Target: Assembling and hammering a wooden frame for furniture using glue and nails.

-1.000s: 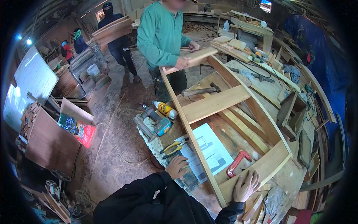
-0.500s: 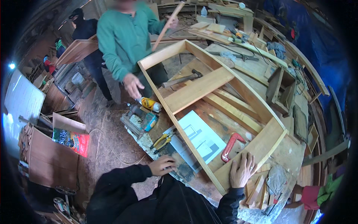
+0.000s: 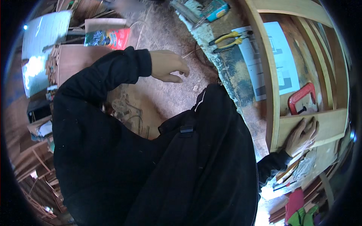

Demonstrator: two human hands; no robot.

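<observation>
My left hand [image 3: 169,67] hangs in the air over the floor, left of the workbench [image 3: 239,79]. Its fingers are loosely bent with a gap to the thumb, and nothing is in it. On the right, my right hand [image 3: 302,137] lies with fingers out on the near end board of a wooden frame [image 3: 272,75]. Inside the frame, close to that hand, is a red C-clamp [image 3: 310,90]. A printed drawing sheet [image 3: 287,62] lies partly beneath the frame's long side rail. Yellow-handled pliers [image 3: 228,39] rest on the sheet's left edge.
A teal power tool [image 3: 217,11] sits at the bench's far edge. Wooden strips [image 3: 320,56] lie beneath the frame. A red and blue bag [image 3: 109,38] rests by a board stack on the left. At lower right are bits of red and green clothing [image 3: 296,205].
My view has swung down and to the left, so the co-worker in green is mostly out of it. My left hand has moved off the bench edge; my right stays on the frame.
</observation>
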